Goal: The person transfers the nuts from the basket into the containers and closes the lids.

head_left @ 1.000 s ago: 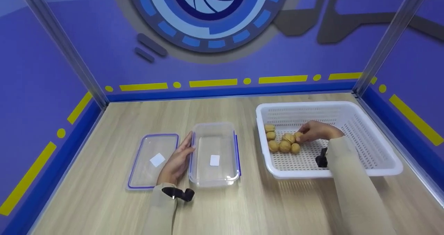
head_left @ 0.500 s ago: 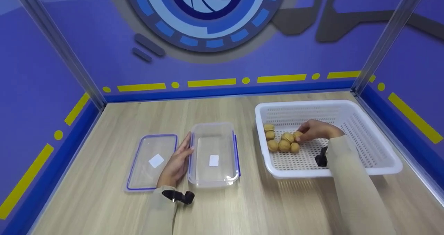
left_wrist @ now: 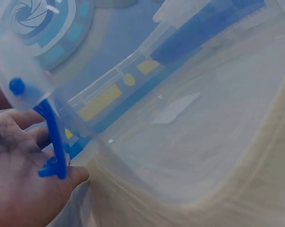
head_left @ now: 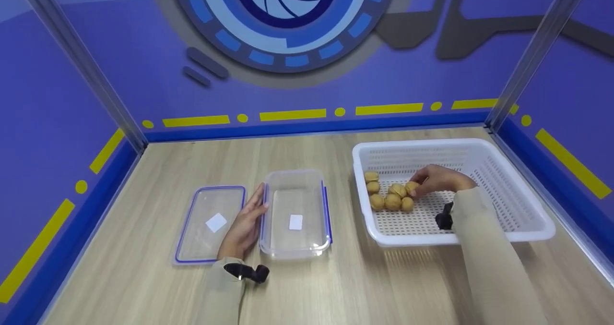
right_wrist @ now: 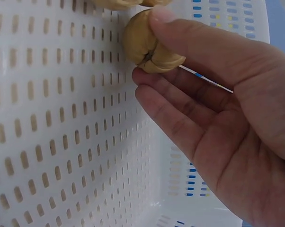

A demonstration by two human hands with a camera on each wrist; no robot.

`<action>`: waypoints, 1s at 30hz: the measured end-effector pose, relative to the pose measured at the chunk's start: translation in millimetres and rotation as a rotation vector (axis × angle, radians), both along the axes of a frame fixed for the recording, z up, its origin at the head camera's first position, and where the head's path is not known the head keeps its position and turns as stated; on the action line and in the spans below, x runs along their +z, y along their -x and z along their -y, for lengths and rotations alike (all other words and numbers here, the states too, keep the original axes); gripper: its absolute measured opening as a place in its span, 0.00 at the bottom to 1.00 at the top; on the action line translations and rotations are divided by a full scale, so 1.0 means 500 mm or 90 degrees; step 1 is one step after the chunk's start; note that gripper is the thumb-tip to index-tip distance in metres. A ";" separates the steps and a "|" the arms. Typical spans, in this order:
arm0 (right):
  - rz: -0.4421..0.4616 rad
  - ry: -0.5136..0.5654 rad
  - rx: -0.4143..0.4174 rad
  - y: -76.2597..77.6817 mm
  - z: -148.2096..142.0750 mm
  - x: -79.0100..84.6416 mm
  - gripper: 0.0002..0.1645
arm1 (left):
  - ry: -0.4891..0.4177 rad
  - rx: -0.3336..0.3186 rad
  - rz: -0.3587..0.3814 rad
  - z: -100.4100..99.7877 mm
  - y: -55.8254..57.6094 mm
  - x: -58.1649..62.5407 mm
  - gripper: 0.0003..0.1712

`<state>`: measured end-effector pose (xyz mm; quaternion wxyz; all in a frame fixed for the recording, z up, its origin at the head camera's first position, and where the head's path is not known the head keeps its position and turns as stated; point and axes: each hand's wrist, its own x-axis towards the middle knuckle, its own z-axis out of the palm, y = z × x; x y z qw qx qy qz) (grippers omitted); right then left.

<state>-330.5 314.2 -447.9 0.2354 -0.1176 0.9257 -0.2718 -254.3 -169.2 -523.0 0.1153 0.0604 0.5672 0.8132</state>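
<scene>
A clear plastic food container (head_left: pixel 296 200) with blue clips stands lidless mid-table, a white label on its base. Along its left side lies my left hand (head_left: pixel 242 226), fingers extended, thumb at the wall; in the left wrist view a blue clip (left_wrist: pixel 55 142) hangs in front of the palm. Inside the white basket (head_left: pixel 395 240) on the right, my right hand (head_left: pixel 439 180) pinches a walnut (right_wrist: pixel 149 42) between thumb and fingers. Several other walnuts (head_left: pixel 393 201) sit on the basket floor, just left of that hand.
The container's lid (head_left: pixel 201 236), rimmed in blue, lies flat to the left, beneath or beside my left hand. Blue-purple panels (head_left: pixel 307 94) enclose the wooden table (head_left: pixel 307 291) at the back and sides. The basket has raised, perforated walls.
Both hands hold almost still. Between the oldest frame and now the head view shifts slightly; the right hand keeps its fingers at the same walnut.
</scene>
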 end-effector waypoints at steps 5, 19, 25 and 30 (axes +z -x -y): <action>-0.011 0.005 0.002 0.001 -0.001 0.004 0.31 | -0.003 -0.010 -0.007 0.000 -0.001 -0.001 0.39; -0.026 0.057 -0.007 0.001 0.001 0.026 0.31 | -0.015 -0.007 -0.003 -0.002 0.002 -0.001 0.39; -0.047 0.064 -0.004 -0.001 -0.006 0.035 0.32 | -0.014 -0.003 0.006 -0.002 0.000 0.002 0.39; -0.063 0.071 -0.009 -0.002 -0.005 0.046 0.33 | 0.006 0.006 0.004 -0.001 0.000 0.003 0.39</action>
